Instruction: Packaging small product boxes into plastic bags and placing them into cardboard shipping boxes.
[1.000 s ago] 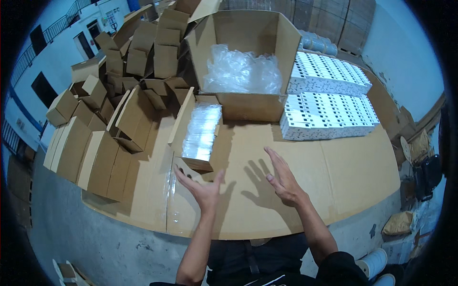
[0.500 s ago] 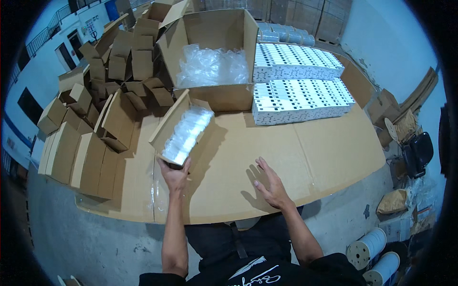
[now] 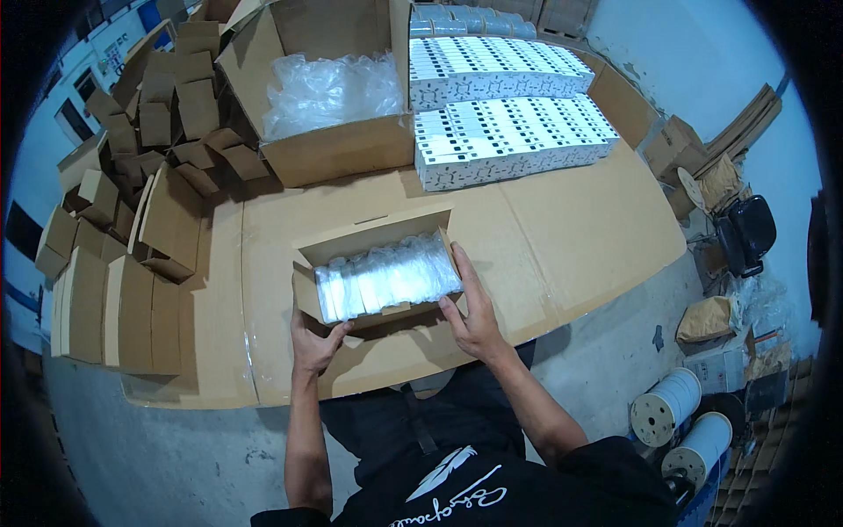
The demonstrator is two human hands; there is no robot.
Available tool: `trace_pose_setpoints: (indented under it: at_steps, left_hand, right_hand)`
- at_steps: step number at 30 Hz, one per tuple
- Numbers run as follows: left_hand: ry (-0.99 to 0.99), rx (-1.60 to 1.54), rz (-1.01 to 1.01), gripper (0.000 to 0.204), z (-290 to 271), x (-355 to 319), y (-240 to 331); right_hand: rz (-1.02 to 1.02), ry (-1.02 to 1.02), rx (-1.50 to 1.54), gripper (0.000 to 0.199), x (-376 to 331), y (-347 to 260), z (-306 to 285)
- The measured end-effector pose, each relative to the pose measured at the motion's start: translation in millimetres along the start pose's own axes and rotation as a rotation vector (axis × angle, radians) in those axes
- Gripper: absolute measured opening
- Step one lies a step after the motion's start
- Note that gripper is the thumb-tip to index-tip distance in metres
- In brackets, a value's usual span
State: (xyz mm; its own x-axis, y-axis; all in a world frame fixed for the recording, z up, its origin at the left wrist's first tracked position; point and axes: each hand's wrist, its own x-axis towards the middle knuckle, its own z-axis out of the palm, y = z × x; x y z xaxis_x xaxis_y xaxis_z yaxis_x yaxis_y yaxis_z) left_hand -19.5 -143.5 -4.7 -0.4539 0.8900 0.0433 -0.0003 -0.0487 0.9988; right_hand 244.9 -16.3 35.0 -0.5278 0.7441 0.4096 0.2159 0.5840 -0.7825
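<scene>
In front of me is a small open cardboard box [image 3: 373,230], its flaps standing up. A row of clear plastic-wrapped white packets [image 3: 386,277] fills it. My left hand [image 3: 314,344] grips the box at its near left corner, thumb on the near wall. At the right end, my right hand [image 3: 474,307] holds the other side, with its fingers along the end flap and the thumb at the near edge. The undersides of the box and some of my fingers are hidden.
Behind stands a large open carton [image 3: 338,149] with crumpled clear plastic bags [image 3: 329,92]. Stacked white patterned boxes [image 3: 518,145] sit to its right. Several empty brown boxes [image 3: 171,220] crowd the left. Cable spools [image 3: 667,404] and a black chair [image 3: 746,233] stand beyond the cardboard-covered table [image 3: 571,237].
The filled box has come nearer and turned from tilted upright to lying crosswise. My right hand, open and apart before, now grips its right end.
</scene>
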Motion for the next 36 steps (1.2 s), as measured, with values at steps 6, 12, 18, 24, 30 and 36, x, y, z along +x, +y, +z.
trace_pose_setpoints:
  at_steps: [6, 12, 18, 24, 30, 36]
  left_hand:
    - [-0.037, 0.383, 0.391, 0.087, 13, 11, 12]
    - [-0.033, 0.473, 0.424, 0.071, 23, 17, 25]
    - [0.098, 0.394, 0.379, 0.063, 34, 19, 18]
    - [0.115, 0.268, 0.325, 0.049, 35, 21, 20]
    - [0.047, 0.261, 0.323, 0.031, 23, 25, 20]
    - [0.094, 0.180, 0.295, 0.029, 18, 36, 3]
  right_hand:
    - [-0.044, 0.036, -0.044, 0.066, 7, 7, 3]
    - [-0.112, 0.084, -0.034, 0.068, 11, 14, 3]
    - [0.010, 0.261, 0.262, 0.053, 15, 12, 26]
    - [0.042, 0.334, 0.354, 0.028, 18, 18, 30]
    - [-0.006, 0.302, 0.306, 0.022, 20, 21, 24]
    - [-0.148, 0.255, 0.077, 0.019, 21, 22, 10]
